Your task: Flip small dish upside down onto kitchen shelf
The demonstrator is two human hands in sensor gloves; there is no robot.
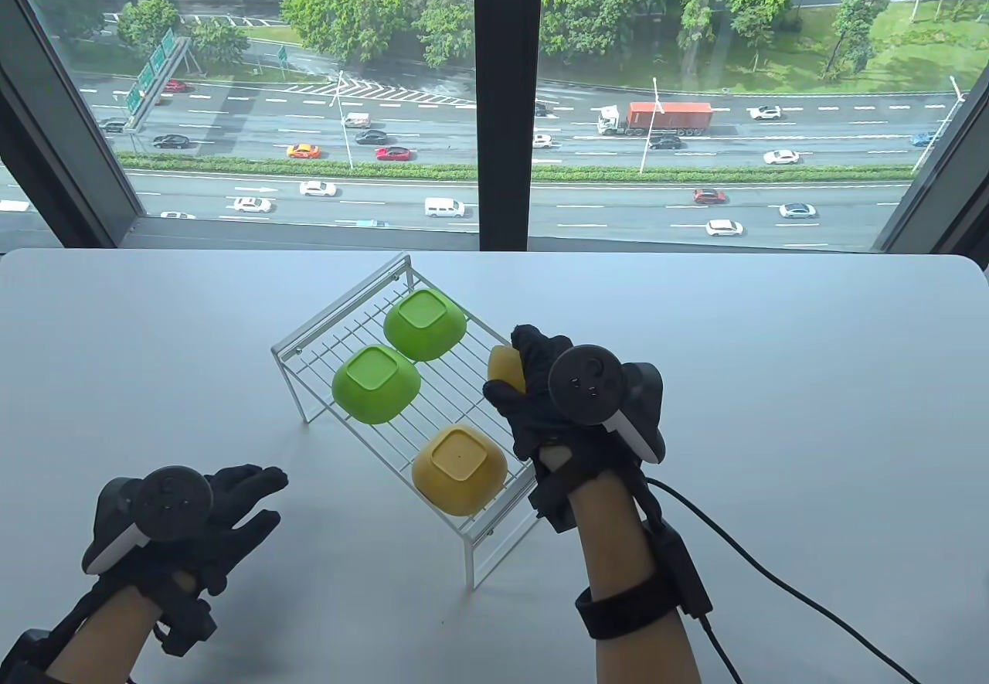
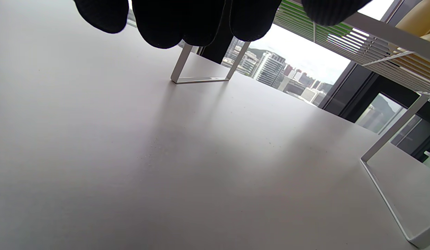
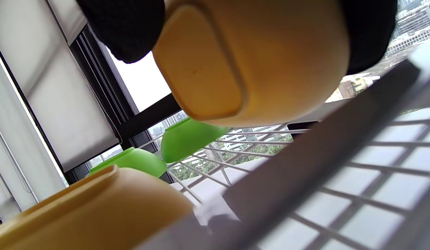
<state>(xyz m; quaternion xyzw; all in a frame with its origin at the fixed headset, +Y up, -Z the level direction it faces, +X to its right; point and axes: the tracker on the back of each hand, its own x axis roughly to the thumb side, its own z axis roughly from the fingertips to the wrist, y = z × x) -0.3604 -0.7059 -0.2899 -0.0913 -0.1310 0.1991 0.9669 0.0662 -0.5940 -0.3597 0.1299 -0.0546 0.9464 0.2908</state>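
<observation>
A white wire kitchen shelf (image 1: 324, 344) stands mid-table. Two green dishes (image 1: 424, 324) (image 1: 376, 384) and one yellow dish (image 1: 460, 469) lie upside down on it. My right hand (image 1: 533, 398) grips another yellow dish (image 1: 506, 369) above the shelf's right edge, tilted on its side. In the right wrist view that dish (image 3: 249, 59) fills the top, its base facing the camera, above the shelf grid (image 3: 339, 173). My left hand (image 1: 224, 498) rests open on the table left of the shelf, holding nothing; its fingertips (image 2: 180, 21) hang over the bare table.
The white table (image 1: 773, 406) runs to a window at the back. A black cable (image 1: 773, 560) trails from my right wrist across the table. The shelf's legs (image 2: 201, 66) show in the left wrist view.
</observation>
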